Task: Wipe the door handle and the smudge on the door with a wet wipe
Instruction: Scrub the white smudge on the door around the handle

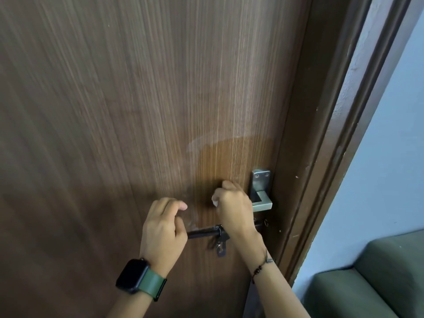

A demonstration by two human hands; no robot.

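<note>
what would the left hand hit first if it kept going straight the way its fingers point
Probably the wooden door: the left hand hangs loosely curled, fingers aimed up and forward at the panel beside the right hand. Nothing shows in between, though the gap to the door is hard to judge.

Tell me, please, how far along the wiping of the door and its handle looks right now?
Done, apparently: a wet, darker patch on the door above the handle suggests that area has been wiped. In hand: the right hand is closed on a white wipe, working against the lever of the metal handle. The left hand hovers, holding nothing. Left: whether any smudge remains I cannot tell.
</note>
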